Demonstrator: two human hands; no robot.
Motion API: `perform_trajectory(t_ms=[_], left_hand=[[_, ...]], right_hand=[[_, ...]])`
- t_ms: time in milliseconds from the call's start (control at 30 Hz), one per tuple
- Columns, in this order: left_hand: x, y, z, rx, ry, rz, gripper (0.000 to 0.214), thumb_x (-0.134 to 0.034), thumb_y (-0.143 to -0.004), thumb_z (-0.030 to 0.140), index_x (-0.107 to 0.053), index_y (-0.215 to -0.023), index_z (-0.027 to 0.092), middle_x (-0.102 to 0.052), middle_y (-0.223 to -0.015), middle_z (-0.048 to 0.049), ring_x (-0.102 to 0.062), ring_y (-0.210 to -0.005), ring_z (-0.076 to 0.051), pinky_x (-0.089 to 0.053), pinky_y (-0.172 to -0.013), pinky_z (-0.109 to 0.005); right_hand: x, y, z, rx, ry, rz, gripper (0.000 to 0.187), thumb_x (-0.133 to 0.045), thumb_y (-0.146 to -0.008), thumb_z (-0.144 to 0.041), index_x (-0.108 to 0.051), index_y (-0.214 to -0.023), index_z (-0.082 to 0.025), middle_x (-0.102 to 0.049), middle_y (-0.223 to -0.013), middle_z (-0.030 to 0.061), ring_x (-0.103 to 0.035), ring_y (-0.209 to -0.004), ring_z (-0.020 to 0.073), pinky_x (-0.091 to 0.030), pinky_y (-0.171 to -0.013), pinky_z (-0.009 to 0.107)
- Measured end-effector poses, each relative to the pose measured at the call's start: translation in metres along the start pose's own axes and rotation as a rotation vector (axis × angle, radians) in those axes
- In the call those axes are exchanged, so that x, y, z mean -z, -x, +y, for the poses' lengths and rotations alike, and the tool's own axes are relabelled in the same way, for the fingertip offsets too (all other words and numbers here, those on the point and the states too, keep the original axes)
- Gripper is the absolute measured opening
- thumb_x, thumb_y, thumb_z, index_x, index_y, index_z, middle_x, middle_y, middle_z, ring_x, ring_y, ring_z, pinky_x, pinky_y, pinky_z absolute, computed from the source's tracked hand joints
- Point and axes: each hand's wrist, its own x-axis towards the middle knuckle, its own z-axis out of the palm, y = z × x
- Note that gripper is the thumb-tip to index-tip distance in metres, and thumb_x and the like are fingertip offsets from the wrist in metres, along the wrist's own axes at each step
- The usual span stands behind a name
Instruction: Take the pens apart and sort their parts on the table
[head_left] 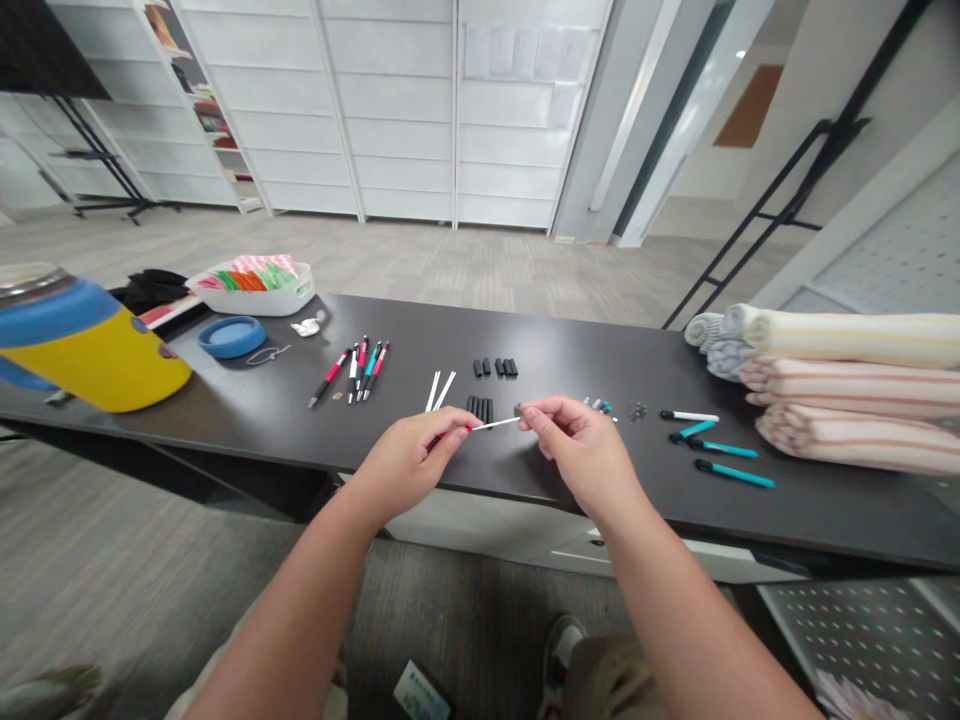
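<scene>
A white stick is held between fingers: left hand clamped on red piece, right hand on dark piece.

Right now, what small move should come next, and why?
I'd probably steady the left hand and line up the small dark piece with the white stick's far end: the stick juts from the red piece in the left grip, and the right hand pinches the dark piece by that end. I can't tell whether they touch.

left fingers partly hide red piece
</scene>
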Motion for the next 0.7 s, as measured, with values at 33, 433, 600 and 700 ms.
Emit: perform_trajectory(t_ms=[33,433,600,700], left_hand=[[0.000,0.000,-0.001,0.009,-0.001,0.009,0.029,-0.047,-0.107,0.035,-0.072,-0.117,0.025,-0.077,-0.117,-0.0035,-0.070,-0.105,-0.021,-0.050,-0.096,-0.031],[-0.003,0.000,-0.002,0.074,-0.002,0.104,0.030,-0.049,-0.107,0.038,-0.073,-0.120,0.026,-0.078,-0.115,-0.0022,-0.071,-0.101,-0.020,-0.050,-0.094,-0.029],[-0.003,-0.001,-0.002,0.077,-0.012,0.099,0.031,-0.048,-0.107,0.039,-0.073,-0.120,0.025,-0.078,-0.115,-0.0032,-0.071,-0.102,-0.021,-0.051,-0.095,-0.030],[-0.003,0.000,-0.003,0.077,-0.007,0.100,0.031,-0.048,-0.107,0.040,-0.072,-0.121,0.025,-0.078,-0.115,-0.0034,-0.071,-0.103,-0.021,-0.051,-0.096,-0.030]], right_hand=[[0.004,0.000,0.000,0.005,0.003,0.037,0.039,-0.069,-0.093,-0.056,-0.075,-0.100,-0.019,-0.077,-0.089,0.0053,-0.051,-0.057,0.0127,-0.039,-0.053,0.026],[0.008,-0.004,0.004,0.182,0.866,0.142,0.011,-0.063,-0.099,-0.029,-0.073,-0.102,-0.025,-0.080,-0.090,0.0028,-0.074,-0.080,0.0224,-0.048,-0.073,0.032],[0.003,-0.013,0.002,0.263,1.053,0.105,0.015,-0.062,-0.100,-0.025,-0.075,-0.095,-0.024,-0.079,-0.095,0.0061,-0.072,-0.086,0.0239,-0.046,-0.075,0.033],[0.003,-0.013,0.002,0.294,1.057,0.081,0.015,-0.061,-0.101,-0.024,-0.075,-0.096,-0.022,-0.078,-0.100,0.0076,-0.071,-0.092,0.0250,-0.048,-0.081,0.035]])
